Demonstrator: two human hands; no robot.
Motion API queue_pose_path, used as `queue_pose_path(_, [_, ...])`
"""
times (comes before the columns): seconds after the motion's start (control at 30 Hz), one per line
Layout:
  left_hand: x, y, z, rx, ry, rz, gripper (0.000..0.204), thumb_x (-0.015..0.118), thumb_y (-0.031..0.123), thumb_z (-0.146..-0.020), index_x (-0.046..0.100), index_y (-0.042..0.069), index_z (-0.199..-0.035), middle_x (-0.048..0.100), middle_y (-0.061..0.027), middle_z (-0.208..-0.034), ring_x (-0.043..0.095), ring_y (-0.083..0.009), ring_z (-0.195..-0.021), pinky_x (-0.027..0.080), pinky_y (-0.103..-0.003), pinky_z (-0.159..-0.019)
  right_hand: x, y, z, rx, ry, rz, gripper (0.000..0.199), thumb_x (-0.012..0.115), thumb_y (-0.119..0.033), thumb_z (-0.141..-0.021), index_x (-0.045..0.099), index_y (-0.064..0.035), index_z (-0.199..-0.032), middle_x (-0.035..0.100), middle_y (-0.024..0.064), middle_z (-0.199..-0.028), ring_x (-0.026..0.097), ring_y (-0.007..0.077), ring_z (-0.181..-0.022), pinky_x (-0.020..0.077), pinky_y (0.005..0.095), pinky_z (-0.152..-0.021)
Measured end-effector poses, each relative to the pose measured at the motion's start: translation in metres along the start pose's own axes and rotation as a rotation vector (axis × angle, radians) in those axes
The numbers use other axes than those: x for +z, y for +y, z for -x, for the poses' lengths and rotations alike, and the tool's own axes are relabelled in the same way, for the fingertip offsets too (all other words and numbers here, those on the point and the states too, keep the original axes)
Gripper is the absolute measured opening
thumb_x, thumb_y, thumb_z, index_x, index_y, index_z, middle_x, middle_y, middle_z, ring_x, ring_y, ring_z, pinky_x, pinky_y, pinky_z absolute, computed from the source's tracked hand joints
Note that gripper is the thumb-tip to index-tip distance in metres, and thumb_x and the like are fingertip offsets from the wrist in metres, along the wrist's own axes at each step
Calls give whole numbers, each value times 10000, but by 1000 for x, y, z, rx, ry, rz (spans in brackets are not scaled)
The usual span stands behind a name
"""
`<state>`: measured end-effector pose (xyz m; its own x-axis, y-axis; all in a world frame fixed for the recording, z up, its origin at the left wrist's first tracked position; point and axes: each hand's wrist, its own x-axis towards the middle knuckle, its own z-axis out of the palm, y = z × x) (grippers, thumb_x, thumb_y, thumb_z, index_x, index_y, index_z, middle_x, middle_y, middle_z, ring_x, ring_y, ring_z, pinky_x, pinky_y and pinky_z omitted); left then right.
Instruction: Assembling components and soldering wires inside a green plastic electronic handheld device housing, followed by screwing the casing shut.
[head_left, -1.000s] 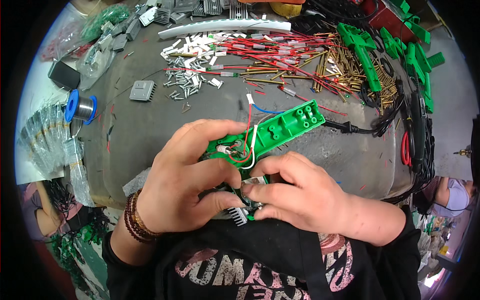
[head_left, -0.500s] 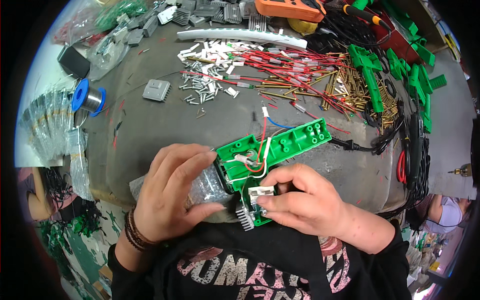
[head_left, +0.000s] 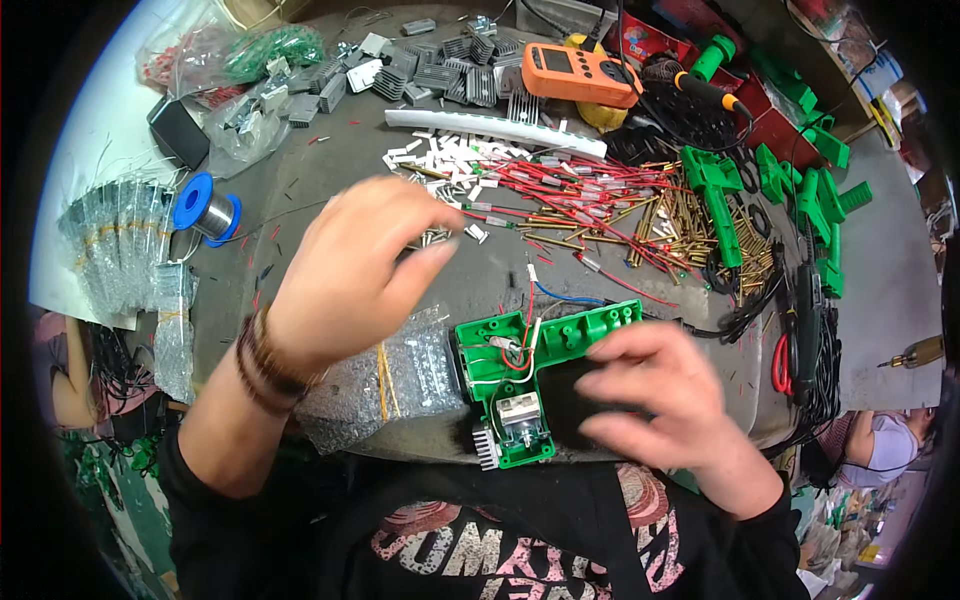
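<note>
The right hand has released the white block, fingers apart, while the left hand, thumb and forefinger parted, has moved to the screws, apparently a pickup calling for a fine pinch.

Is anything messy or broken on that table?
I see nothing clearly broken. The red wires lie jumbled partly over the brass-coloured rods, which looks messy because they point different ways. A blue wire pokes out past the edge of the open green housing.
</note>
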<state>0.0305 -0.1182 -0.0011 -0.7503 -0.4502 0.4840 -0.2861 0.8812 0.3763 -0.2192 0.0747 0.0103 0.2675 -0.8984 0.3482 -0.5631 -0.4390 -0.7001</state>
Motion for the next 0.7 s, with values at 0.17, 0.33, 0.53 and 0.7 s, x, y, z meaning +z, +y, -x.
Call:
queue_pose_path(0.17, [44, -26, -72, -168, 56, 24, 237, 734, 158, -889, 653, 13, -1058, 675, -143, -968, 654, -253, -894, 521, -352, -811, -44, 42, -10, 143, 397, -180, 246, 741, -86, -884, 681, -19, -1113, 631, 104, -1139, 620, 167, -952, 505, 298, -838])
queue_pose_path(0.33, [35, -9, -75, -254, 100, 568, 168, 675, 134, -971, 640, -3, -1061, 632, -2, -911, 574, -52, -848, 483, -237, -735, -95, 104, -29, 353, 711, -615, 321, 597, -64, -994, 565, -11, -1309, 621, 56, -1162, 578, 113, -874, 469, 277, -778])
queue_pose_path(0.53, [-33, 62, 7, -111, 33, 392, 127, 765, -14, -761, 682, 64, -816, 666, -41, -798, 618, -212, -693, 477, -324, -623, -99, 134, -92, 251, 670, -236, 753, 689, 74, -870, 356, -85, -1526, 545, 75, -1306, 612, 119, -937, 486, 270, -816])
queue_pose_path(0.7, [-21, 84, 57, -262, -41, 285, 159, 785, 1, -767, 687, 35, -887, 615, -97, -866, 627, -269, -727, 506, -346, -622, -120, 153, -113, 61, 760, -8, 291, 609, -279, -1034, 642, -39, -1195, 680, 71, -1108, 685, 136, -936, 523, 255, -743])
